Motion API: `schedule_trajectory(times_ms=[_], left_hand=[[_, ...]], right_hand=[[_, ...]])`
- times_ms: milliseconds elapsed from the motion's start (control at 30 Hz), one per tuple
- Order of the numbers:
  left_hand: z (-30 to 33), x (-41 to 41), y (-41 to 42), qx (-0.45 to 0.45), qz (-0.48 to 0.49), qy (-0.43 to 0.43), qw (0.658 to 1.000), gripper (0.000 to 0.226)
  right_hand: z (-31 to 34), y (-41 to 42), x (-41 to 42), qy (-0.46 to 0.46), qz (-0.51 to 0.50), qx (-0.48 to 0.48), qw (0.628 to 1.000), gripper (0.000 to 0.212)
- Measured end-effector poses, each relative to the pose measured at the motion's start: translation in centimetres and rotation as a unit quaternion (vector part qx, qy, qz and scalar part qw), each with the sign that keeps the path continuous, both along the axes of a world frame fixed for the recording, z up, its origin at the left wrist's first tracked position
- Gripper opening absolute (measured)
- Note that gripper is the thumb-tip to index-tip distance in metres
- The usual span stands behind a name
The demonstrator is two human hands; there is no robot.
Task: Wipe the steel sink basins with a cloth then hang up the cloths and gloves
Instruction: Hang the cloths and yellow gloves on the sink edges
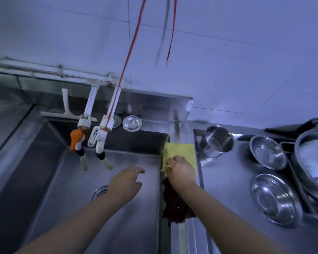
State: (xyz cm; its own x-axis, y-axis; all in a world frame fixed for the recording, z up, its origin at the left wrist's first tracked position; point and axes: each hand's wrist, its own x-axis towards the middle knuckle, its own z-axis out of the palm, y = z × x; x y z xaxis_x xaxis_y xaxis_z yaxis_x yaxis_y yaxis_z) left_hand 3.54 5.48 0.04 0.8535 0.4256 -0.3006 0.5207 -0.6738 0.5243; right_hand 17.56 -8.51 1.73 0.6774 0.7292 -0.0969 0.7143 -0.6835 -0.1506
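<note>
A person's right hand presses, fingers curled, on a yellow cloth draped over the sink basin's right rim, its long axis running front-to-back w/ a dark red cloth just behind the wrist. The left hand hovers over the basin, fingers loosely spread, holding nothing. Right hand is nearer; whether it actually grips the cloth can't be told.
</note>
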Motion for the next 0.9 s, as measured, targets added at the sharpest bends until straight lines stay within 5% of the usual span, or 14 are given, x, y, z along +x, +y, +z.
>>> schedule_trajectory(times_ms=[267,567,900], left_hand=[[3.2,-17.5,6.0,0.046,0.065,0.021,0.997,0.035],[6.7,-45.9,12.7,0.076,0.227,0.029,0.97,0.029],[10.7,-73.7,17.6,0.167,0.419,0.029,0.892,0.029]], right_hand=[[2.9,7.7,-14.3,0.009,0.114,-0.007,0.993,0.03],[5.4,19.2,-37.1,0.011,0.243,-0.038,0.969,0.022],[8.7,31.6,-61.2,0.003,0.413,-0.001,0.911,0.026]])
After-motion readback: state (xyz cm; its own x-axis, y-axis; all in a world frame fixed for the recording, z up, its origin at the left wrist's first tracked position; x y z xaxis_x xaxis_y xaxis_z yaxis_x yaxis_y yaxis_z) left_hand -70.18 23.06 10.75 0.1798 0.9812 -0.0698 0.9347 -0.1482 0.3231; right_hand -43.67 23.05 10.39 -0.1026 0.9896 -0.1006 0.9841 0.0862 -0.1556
